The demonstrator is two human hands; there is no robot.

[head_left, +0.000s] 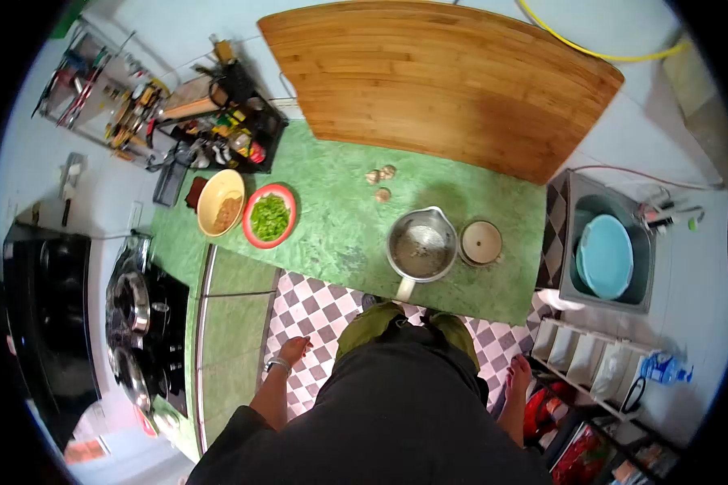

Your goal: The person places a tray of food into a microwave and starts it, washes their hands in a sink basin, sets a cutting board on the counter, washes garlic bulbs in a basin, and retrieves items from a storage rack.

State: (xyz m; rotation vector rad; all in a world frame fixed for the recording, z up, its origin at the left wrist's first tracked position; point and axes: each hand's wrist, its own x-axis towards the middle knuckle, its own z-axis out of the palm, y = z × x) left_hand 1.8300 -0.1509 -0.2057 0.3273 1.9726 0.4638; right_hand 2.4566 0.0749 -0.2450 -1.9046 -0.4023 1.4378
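Both arms hang at my sides, away from the green counter. My left hand [294,349] hangs over the checkered floor, its fingers loosely curled and too small to read. My right hand [519,373] is low beside the white rack, its finger shape also unclear. On the counter in front of me stands a metal pot [421,245] with a pale handle pointing toward me. A round lidded container [481,242] is just right of it. Several garlic bulbs [383,195] lie behind the pot. To the left are a red-rimmed plate of chopped greens [269,217] and a yellow bowl [212,192] holding brown items.
A large wooden board [445,81] leans on the back wall. The sink [647,279] at right holds a blue basin [605,256]. A black stove [166,331] is at left, a black condiment rack [247,121] at back left, and a white rack [582,352] by my right side.
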